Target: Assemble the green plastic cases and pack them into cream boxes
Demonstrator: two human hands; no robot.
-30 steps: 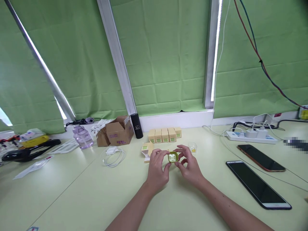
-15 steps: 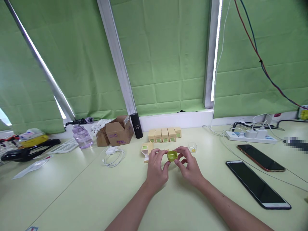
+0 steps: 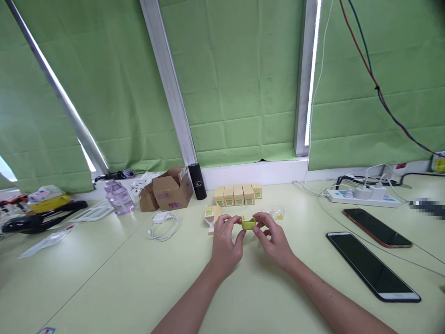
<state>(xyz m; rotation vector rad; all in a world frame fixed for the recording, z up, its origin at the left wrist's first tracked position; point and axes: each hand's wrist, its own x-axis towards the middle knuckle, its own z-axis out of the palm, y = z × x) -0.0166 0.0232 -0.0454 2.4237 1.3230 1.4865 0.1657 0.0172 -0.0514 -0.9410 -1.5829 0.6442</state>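
Note:
Both hands meet over the middle of the pale green table point(image 3: 114, 283). My left hand point(image 3: 225, 246) and my right hand point(image 3: 273, 239) pinch a small green case point(image 3: 248, 224) between their fingertips, holding it just above the tabletop. An opened cream carton point(image 3: 212, 216) lies just left of my left hand. A small clear container point(image 3: 277, 213) with something yellow inside sits just beyond my right hand. Behind the hands stands a row of several cream boxes point(image 3: 238, 194) with green labels.
Two phones point(image 3: 373, 266) point(image 3: 377, 228) lie at the right, near a white power strip point(image 3: 361, 196) with plugged chargers. At the left are a coiled white cable point(image 3: 163, 226), a cardboard box point(image 3: 172, 188), a black cylinder point(image 3: 197, 182) and a clear bottle point(image 3: 119, 197). Green blinds hang behind.
The green case has been turned in my fingers: its white-lined face showed a second ago, and now only its green side shows. Both hands stayed in place.

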